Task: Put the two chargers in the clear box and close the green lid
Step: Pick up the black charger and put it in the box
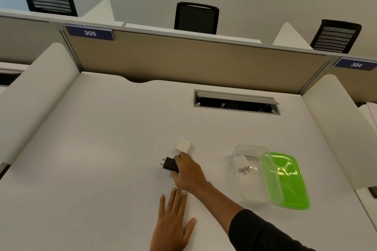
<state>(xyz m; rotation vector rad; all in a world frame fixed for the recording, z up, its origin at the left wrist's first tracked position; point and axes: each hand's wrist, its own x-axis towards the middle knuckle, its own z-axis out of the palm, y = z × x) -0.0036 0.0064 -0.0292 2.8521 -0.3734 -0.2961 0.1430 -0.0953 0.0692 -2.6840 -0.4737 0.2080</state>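
While only the head view is on offer, it shows the key relation plainly: the right hand (186, 171) reaches up from the lower right to the centre of the frame, its fingers closing around the black charger (169, 164), which lies on the white desk (98, 149) with its prongs pointing left and its long axis running roughly left-right. Whether the grip is fully clamped I cannot tell — the fingertips are hidden behind the charger's body. Just above it, near the hand's fingertips, sits the white charger (183, 144), prongs pointing to the upper right. The left hand (173, 222) rests flat on the desk at the bottom centre, fingers spread, holding nothing. To the right of centre lies the clear box (238, 185), open, with a white plug-like item inside it; its green lid (289, 181) lies partly under the box's right edge. Between hand and box the desk is bare, so a rightward carry looks unobstructed — the lid stays clear of the opening.
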